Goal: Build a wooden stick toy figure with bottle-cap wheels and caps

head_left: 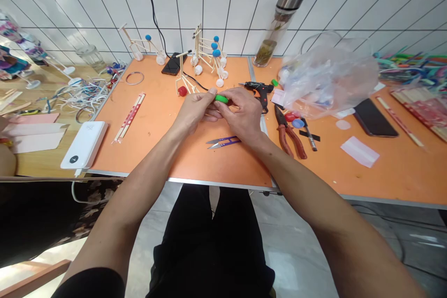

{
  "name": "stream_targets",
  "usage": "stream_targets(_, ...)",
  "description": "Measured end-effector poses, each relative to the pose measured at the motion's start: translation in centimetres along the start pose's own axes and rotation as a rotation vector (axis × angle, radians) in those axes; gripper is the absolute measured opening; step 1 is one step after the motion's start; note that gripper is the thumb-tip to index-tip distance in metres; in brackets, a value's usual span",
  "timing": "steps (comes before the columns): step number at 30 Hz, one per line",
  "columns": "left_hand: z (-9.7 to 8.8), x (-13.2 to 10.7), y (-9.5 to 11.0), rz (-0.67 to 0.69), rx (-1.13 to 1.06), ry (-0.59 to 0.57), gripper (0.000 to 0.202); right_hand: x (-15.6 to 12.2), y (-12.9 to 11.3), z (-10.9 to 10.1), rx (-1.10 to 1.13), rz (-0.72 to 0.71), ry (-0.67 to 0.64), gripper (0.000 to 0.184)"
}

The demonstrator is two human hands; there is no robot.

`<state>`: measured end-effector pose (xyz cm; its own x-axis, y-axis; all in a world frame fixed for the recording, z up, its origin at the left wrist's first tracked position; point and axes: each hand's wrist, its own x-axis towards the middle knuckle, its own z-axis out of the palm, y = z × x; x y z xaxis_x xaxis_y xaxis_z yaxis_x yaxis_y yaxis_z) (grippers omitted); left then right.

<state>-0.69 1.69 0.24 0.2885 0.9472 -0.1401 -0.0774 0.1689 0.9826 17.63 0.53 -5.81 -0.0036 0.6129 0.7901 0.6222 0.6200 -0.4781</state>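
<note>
Left hand and right hand pinch one green piece between them above the counter; I see it toward three o'clock from the left, ten from the right, long axis roughly nine-to-three.

I can read no word, brand or number here. On the wrapped chopsticks to my left, pale marks run along a red band, too small to make out. The white power bank bears faint grey print and a dark round spot with a pale mark, neither legible. Red print on the packets at my far right is blurred.
</note>
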Motion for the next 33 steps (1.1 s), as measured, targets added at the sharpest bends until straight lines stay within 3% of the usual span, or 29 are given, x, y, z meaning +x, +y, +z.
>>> stream_targets(16, 0.39, -0.06, -0.48, -0.019, -0.036, 0.061, 0.046, -0.03, -0.32, 0.26, -0.033, 0.031, -0.020, 0.019)
stream_targets(26, 0.64, 0.05, -0.12, -0.084, -0.068, 0.069, 0.064, 0.11, -0.51, 0.01, -0.066, 0.070, -0.044, 0.014)
stream_targets(33, 0.36, -0.12, -0.37, -0.041, -0.073, 0.035, 0.052, 0.01, -0.28, 0.26, -0.047, 0.036, -0.032, 0.015)
